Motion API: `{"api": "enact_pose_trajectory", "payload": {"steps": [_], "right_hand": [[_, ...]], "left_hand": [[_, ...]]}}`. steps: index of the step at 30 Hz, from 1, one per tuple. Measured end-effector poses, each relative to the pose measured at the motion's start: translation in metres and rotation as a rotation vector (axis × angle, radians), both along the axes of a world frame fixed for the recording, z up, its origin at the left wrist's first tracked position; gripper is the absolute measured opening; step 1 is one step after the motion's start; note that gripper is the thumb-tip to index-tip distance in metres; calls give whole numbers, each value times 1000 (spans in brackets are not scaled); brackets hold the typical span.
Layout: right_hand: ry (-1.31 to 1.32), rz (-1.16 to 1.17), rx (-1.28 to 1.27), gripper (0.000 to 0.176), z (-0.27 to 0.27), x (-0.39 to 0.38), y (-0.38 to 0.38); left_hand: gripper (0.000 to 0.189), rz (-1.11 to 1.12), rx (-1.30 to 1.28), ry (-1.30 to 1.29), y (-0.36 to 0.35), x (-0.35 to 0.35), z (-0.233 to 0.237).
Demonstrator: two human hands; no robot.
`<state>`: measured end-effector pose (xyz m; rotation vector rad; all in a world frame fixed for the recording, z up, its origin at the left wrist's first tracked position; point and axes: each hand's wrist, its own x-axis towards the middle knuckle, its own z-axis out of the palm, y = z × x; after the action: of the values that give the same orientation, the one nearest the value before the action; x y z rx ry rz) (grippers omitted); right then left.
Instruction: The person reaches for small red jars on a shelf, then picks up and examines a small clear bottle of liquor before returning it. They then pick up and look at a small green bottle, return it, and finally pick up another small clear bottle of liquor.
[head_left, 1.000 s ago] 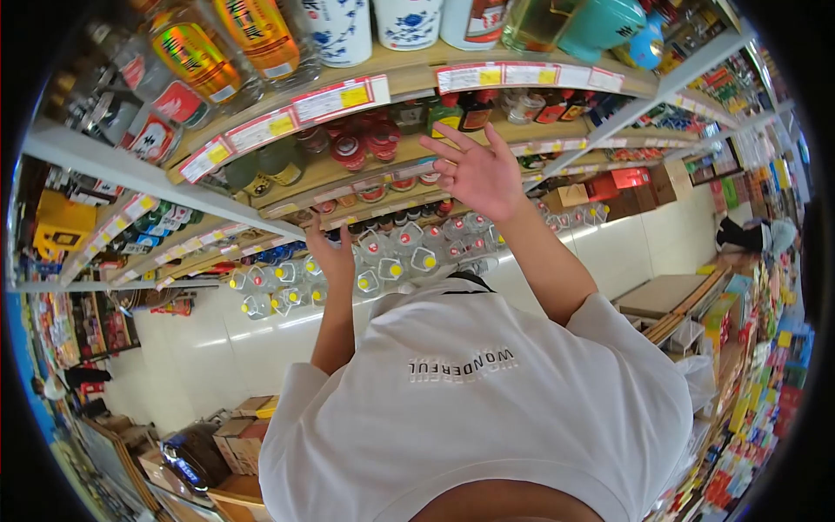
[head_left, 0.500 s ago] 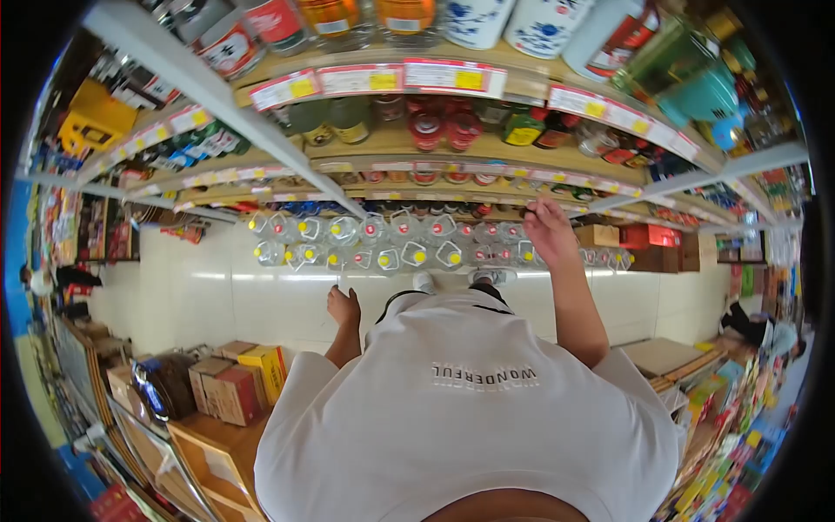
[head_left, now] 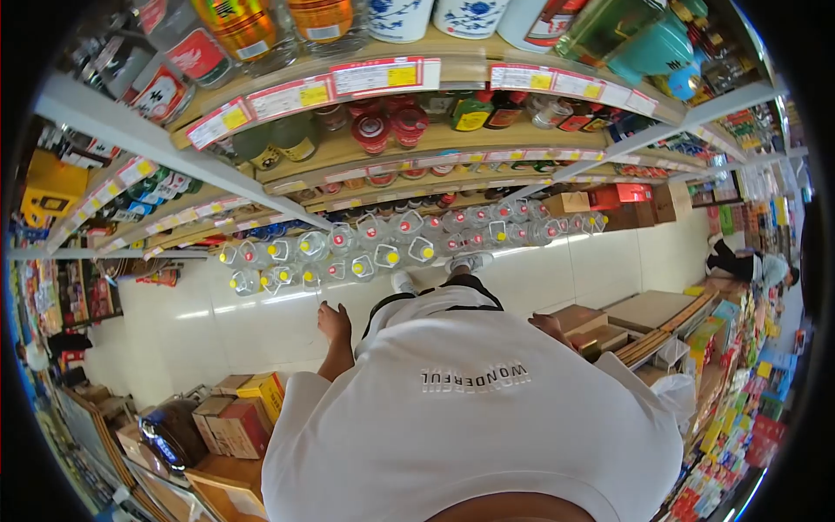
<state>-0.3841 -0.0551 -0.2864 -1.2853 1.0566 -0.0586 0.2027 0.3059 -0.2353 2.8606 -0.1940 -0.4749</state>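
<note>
My left hand (head_left: 334, 322) hangs left of my white shirt (head_left: 487, 391), over the pale floor. Its fingers are loosely bent and apart, and it holds nothing visible. On the other side, my right hand (head_left: 548, 325) is low beside the shirt, partly hidden by it, with its fingers loosely apart and nothing seen in them. Neither hand touches the clear plastic jugs (head_left: 361, 266) with yellow and red caps, which stand in rows on the floor beyond my shoes. Above them, a shelf edge with price tags (head_left: 378, 76) runs across the view.
Glass and white bottles (head_left: 400, 17) fill the top shelf. Cardboard boxes (head_left: 233, 426) lie at the lower left; more boxes (head_left: 578, 324) are near my right hand. A person (head_left: 757, 264) is at the far right. A red box (head_left: 616, 195) sits past the jugs.
My right hand has come down from in front of the shelves to beside my shirt. My left hand stays low. The view has turned, with the shelves shifted left and tilted.
</note>
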Motion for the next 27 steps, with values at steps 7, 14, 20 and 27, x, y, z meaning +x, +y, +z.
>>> {"api": "enact_pose_trajectory", "payload": {"steps": [7,14,20,27], "right_hand": [[109,-919,279,18,166,132,38],[215,-728,169,28,147,79,40],[545,-624,305,34,146,41,42],[570,-386,293,33,113,27,-3]], "left_hand": [[55,-151,-38,-4,-69,27,-19],[53,-228,-86,13,-119,36,-13],[54,-127,-74,87,-118,11,-39],[52,-36,-5,116,-83,-63,-56]]}}
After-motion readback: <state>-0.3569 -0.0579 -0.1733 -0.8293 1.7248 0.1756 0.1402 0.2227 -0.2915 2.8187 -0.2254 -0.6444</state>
